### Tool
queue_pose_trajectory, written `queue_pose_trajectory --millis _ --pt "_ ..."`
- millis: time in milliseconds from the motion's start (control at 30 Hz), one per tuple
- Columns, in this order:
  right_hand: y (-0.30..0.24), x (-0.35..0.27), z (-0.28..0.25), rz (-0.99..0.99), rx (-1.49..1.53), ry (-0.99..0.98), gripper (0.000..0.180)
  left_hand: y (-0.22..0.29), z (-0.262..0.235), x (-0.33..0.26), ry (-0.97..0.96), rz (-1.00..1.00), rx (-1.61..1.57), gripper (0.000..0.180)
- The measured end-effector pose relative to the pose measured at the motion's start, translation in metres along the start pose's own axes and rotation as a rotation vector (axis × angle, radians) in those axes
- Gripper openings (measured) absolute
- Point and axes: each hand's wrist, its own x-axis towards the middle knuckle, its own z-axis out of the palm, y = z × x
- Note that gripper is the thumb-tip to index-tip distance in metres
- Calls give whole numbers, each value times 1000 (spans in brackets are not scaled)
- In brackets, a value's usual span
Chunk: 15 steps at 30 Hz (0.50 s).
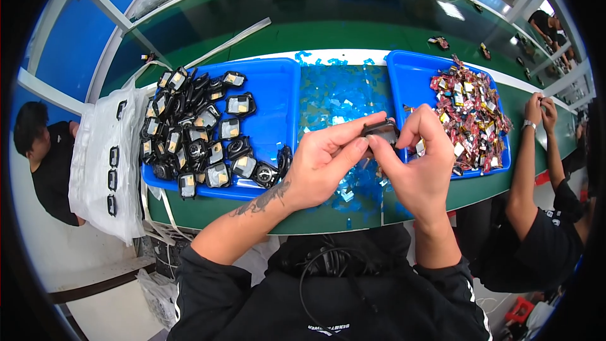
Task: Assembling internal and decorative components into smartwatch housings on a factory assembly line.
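Both my hands meet over the front of the green bench, holding a small black casing [380, 129] with a dark glossy face. My left hand [322, 164] grips it between thumb and fingers from the left. From the right, the thumb and bent fingers of my right hand [424, 161] close on its other side. Details of the casing are partly covered by my fingers. Left of my hands, a blue tray [278, 91] carries a pile of similar black watch-like casings [196, 132]. A second blue tray [410, 85] on the right bears many small wired parts [470, 110] in red, white and yellow.
Scraps of blue film [341, 98] litter the bench between the trays. Behind runs a dark green conveyor [334, 16] with scattered small parts. White bubble wrap [104, 151] with several casings lies at the left. A co-worker's arms [527, 158] reach in at the right; another person [47, 158] is far left.
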Motion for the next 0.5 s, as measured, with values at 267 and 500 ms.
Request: queue_pose_trajectory --millis 267,500 --pt "9 -19 -5 361 605 -83 17 1 3 4 178 54 -50 46" --pt "4 -28 -13 406 580 -168 17 -1 3 2 230 178 139 28"
